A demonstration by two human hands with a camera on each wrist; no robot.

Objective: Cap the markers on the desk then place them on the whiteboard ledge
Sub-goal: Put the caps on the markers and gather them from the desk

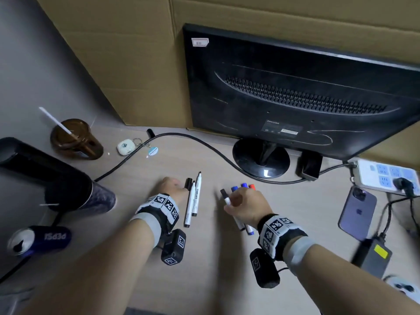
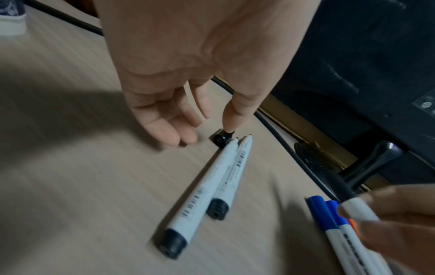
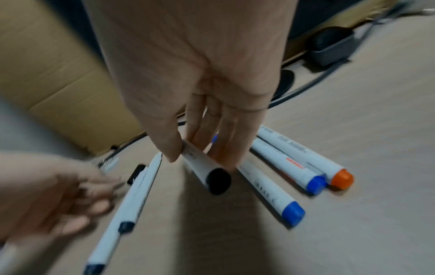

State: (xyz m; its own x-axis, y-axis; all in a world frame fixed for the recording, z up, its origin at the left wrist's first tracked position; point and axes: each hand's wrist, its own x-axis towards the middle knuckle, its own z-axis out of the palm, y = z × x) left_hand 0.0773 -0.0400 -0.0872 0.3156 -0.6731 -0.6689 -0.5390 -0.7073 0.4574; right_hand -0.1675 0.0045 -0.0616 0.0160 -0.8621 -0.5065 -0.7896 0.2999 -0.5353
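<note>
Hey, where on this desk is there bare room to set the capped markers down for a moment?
Bare desk lies between the left hand and the cable, and between the two forearms. Crowded: around the right hand, toward the phone and power strip.

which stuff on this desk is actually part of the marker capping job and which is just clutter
Job:
two uncapped black markers
loose black cap, touched by left hand
black marker held in right hand
blue markers, orange marker

Clutter:
monitor
phone
power strip
Pepsi can
brown cup
</note>
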